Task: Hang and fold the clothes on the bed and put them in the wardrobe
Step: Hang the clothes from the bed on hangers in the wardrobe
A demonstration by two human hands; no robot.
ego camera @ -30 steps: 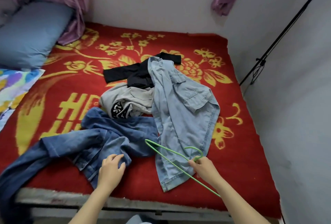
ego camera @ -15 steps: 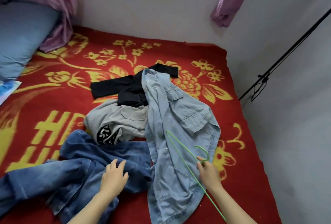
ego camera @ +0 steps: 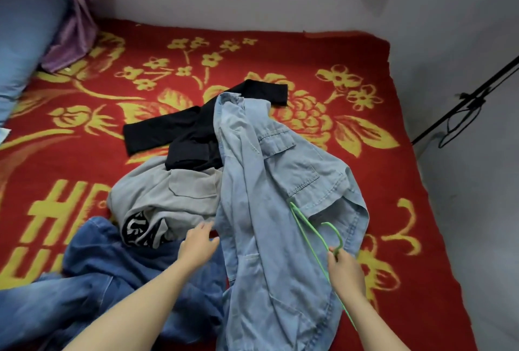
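Head view: a light blue denim shirt (ego camera: 275, 182) lies spread down the middle of the bed, with a thin green hanger (ego camera: 307, 228) across its lower right part. Its left edge covers part of a black garment (ego camera: 193, 133) and a grey garment (ego camera: 174, 193), and dark blue jeans (ego camera: 112, 280) lie crumpled just beside it at the near left. All rest on a red blanket (ego camera: 393, 182) patterned with yellow flowers. A blue pillow (ego camera: 25, 41) and a pink curtain (ego camera: 75, 13) sit at the far left, and a black rod (ego camera: 463, 100) leans by the right wall.

Large yellow letters on the blanket begin with H; the clothes hide the rest. The grey garment's black-and-white print is unreadable.

The left hand (ego camera: 198, 246) is relaxed, fingers loosely spread over the jeans by the shirt's edge, gripping nothing. The right hand (ego camera: 344, 266) pinches the hanger below its hook.
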